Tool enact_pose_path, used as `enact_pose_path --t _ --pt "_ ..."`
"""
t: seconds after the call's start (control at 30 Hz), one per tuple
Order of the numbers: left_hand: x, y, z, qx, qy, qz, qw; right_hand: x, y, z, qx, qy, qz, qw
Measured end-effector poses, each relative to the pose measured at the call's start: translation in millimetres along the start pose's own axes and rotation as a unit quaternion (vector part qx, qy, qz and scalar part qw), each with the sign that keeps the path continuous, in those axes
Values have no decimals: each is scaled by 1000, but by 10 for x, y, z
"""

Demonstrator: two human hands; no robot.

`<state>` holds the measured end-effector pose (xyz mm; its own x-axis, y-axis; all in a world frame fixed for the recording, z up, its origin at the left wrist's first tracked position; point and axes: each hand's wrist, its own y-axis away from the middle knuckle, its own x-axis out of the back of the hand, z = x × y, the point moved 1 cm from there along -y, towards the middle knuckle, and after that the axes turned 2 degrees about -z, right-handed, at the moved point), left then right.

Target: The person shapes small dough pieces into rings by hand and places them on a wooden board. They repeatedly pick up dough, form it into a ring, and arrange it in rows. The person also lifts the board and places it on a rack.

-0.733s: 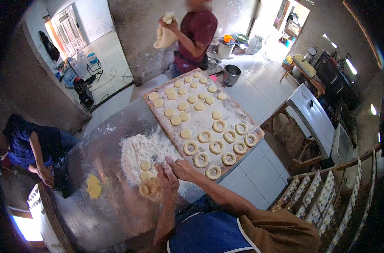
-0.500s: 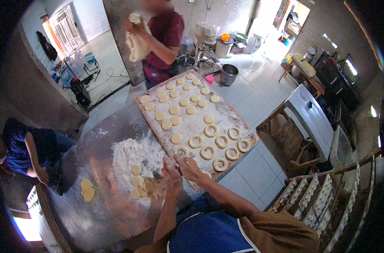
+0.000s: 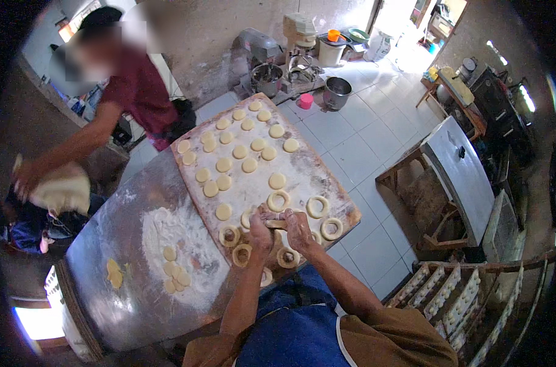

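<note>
Dough ring [image 3: 276, 224] is between your hands, over the near end of the board [image 3: 308, 165]; your L hand [image 3: 261, 233] & R hand [image 3: 299, 232] grip opp. sides, prob. for an even hold. Other rings [image 3: 308, 207] lie around it, mostly apart, likely so they don't stick; plain discs [image 3: 277, 180] sit further off. Left of the board, loose flour [image 3: 158, 229] covers part of the metal table [image 3: 137, 312], prob. vs. sticking, w/ a disc cluster [image 3: 177, 275] on it
</note>
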<state>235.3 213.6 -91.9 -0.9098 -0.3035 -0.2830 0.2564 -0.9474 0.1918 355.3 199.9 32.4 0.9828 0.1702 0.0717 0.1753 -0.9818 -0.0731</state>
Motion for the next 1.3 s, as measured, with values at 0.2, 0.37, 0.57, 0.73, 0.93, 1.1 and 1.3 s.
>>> enact_pose_path --t 0.2,0.37,0.57,0.73,0.93,1.1,1.3 --pt "-418 -313 -278 1 44 -29 999 551 -253 -242 42 158 -67 984" --pt "-699 -325 -323 -240 -191 4 952 864 -440 518 -136 -1 -6 991" --pt "-1172 -955 140 -61 -438 113 890 1137 -835 40 -73 273 -25 959" --pt "-1028 -609 818 -158 -646 76 743 1330 -825 946 140 447 33 883" --pt "-328 -565 904 -183 -648 160 722 959 -1106 686 114 431 -3 895" --pt "463 -398 992 -141 -699 187 675 331 -1267 974 265 504 -34 821" --pt "905 -335 973 -59 -555 79 826 118 -1448 1234 41 561 -77 823"
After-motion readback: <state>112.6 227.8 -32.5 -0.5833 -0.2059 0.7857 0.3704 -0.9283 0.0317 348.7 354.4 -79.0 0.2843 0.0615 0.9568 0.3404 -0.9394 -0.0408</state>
